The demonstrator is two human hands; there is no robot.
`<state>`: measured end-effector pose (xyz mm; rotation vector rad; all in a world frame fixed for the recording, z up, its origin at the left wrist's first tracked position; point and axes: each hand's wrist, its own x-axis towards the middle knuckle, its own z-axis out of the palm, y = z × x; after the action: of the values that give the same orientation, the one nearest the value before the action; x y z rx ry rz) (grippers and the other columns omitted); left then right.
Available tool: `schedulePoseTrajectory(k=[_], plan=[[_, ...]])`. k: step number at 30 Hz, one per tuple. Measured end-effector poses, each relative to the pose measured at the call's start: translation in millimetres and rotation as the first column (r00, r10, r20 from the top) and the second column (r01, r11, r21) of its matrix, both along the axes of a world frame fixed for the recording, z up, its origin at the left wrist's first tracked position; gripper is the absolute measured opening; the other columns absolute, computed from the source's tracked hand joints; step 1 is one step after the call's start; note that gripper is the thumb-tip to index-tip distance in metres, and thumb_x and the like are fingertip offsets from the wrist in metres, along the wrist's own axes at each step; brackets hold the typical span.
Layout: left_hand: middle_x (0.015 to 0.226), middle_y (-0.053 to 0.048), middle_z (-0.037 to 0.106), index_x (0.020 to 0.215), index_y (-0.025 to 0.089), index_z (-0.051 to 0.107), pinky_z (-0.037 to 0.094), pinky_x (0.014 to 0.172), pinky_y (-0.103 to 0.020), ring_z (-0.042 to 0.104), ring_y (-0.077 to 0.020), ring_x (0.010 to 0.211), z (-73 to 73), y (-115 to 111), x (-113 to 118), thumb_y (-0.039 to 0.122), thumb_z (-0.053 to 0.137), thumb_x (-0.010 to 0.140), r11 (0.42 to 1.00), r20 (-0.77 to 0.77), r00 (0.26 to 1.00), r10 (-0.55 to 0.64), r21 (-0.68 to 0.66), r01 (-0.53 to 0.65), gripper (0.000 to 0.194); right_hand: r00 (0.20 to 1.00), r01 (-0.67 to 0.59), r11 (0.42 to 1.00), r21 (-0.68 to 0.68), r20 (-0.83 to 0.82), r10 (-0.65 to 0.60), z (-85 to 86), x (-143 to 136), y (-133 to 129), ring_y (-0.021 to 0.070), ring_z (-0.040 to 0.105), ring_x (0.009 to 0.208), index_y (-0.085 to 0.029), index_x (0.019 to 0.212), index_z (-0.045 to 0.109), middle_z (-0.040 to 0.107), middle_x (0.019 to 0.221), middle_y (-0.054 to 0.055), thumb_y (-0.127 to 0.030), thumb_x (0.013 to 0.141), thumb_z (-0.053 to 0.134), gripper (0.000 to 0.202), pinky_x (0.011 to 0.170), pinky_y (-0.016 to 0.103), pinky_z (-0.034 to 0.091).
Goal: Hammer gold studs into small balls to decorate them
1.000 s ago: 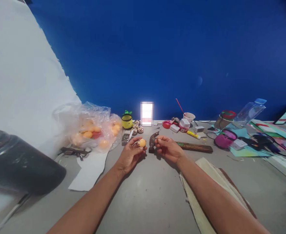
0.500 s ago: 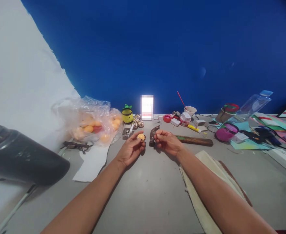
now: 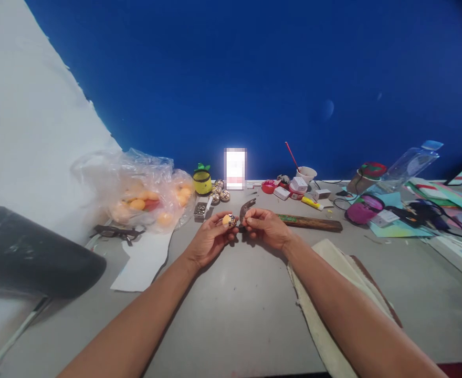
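Observation:
My left hand (image 3: 211,239) is closed around an orange ball (image 3: 227,220) whose right side is covered with small dark and shiny pieces. Just right of it, my right hand (image 3: 264,227) has its thumb and fingertips pinched near the ball; whatever they hold is too small to make out. Behind my right hand lies a hammer (image 3: 313,222), its metal head partly hidden by my fingers. A small box of shiny pieces (image 3: 200,210) stands beyond my left hand, and several studded balls (image 3: 224,196) sit behind it.
A plastic bag of orange balls (image 3: 136,197) and glasses (image 3: 116,232) lie left, near a large dark cylinder (image 3: 38,257). A folded cloth (image 3: 317,294) is under my right forearm. Behind are a paper cup (image 3: 306,174), a yellow tube (image 3: 312,203) and a purple pouch (image 3: 365,209).
My right hand has moved left, closer to the ball in my left hand. The ball has turned, showing more studded surface. The whole view has shifted slightly.

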<state>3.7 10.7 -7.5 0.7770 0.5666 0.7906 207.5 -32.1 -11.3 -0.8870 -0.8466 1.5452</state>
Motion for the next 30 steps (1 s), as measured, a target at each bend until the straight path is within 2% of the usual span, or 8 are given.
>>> schedulePoseTrajectory(k=[5,12,16,19,22,26,30], plan=[[0.094,-0.004,0.073,0.120,0.017,0.071,0.053,0.065,-0.022,0.068,-0.0117,0.074,-2.6,-0.7,0.1,0.015,0.090,0.073,0.998,-0.004,1.000,-0.027,0.054,0.027,0.051,1.000,-0.015,1.000,-0.009,0.027,0.016,1.8,-1.0,-1.4,0.0103,0.058,0.063,-0.020,0.079,0.072,0.071,0.077,0.001,-0.040,0.060,0.102,0.041,0.052,0.021,0.046],[0.102,-0.008,0.076,0.117,0.017,0.070,0.058,0.077,-0.031,0.074,-0.0184,0.084,-4.2,-2.6,2.2,0.022,0.093,0.071,0.996,-0.072,0.997,-0.019,0.091,0.025,0.052,0.999,-0.011,1.000,-0.005,0.051,0.011,0.5,-2.5,-1.7,0.0103,0.060,0.063,-0.019,0.079,0.073,0.073,0.078,0.002,-0.041,0.059,0.102,0.042,0.053,0.021,0.045],[0.095,-0.003,0.074,0.122,0.017,0.072,0.054,0.070,-0.026,0.067,-0.0120,0.074,-2.8,-3.7,3.5,0.019,0.094,0.066,0.990,-0.133,0.991,0.008,0.142,0.011,0.060,0.998,-0.005,1.000,0.001,0.061,0.005,-1.0,-1.8,-0.4,0.0106,0.059,0.064,-0.019,0.079,0.073,0.072,0.077,0.002,-0.041,0.059,0.102,0.041,0.052,0.021,0.046],[0.092,-0.001,0.072,0.125,0.018,0.071,0.052,0.068,-0.025,0.064,-0.0119,0.074,-2.4,-5.7,4.3,0.020,0.092,0.067,0.959,-0.240,0.965,0.107,0.280,-0.037,0.061,0.998,-0.002,1.000,-0.012,0.062,0.003,-0.2,-1.5,-0.2,0.0105,0.058,0.063,-0.019,0.080,0.073,0.071,0.076,0.001,-0.040,0.058,0.102,0.041,0.052,0.021,0.045],[0.094,-0.003,0.073,0.116,0.017,0.072,0.055,0.072,-0.029,0.066,-0.0164,0.080,-3.1,-6.8,4.8,0.023,0.090,0.066,0.905,-0.336,0.914,0.227,0.421,-0.070,0.053,0.998,0.011,1.000,-0.014,0.062,-0.010,2.1,-2.0,-0.9,0.0109,0.058,0.063,-0.020,0.083,0.074,0.071,0.076,0.001,-0.040,0.059,0.101,0.042,0.052,0.021,0.045],[0.092,-0.003,0.072,0.104,0.017,0.072,0.054,0.072,-0.029,0.064,-0.0166,0.077,-5.5,-5.6,4.9,0.022,0.088,0.065,0.828,-0.397,0.848,0.351,0.555,-0.083,0.042,0.997,0.018,1.000,0.004,0.080,-0.019,4.4,-3.8,-2.0,0.0111,0.058,0.063,-0.019,0.078,0.072,0.070,0.075,0.002,-0.041,0.059,0.101,0.041,0.052,0.022,0.045],[0.092,-0.002,0.072,0.101,0.018,0.070,0.053,0.074,-0.029,0.064,-0.0159,0.077,-7.4,-5.4,4.8,0.022,0.086,0.066,0.814,-0.401,0.847,0.350,0.577,-0.064,0.038,0.993,0.028,1.000,0.014,0.115,-0.030,3.6,-6.9,-3.0,0.0110,0.057,0.061,-0.019,0.077,0.073,0.071,0.073,0.001,-0.044,0.057,0.101,0.043,0.052,0.022,0.045]])
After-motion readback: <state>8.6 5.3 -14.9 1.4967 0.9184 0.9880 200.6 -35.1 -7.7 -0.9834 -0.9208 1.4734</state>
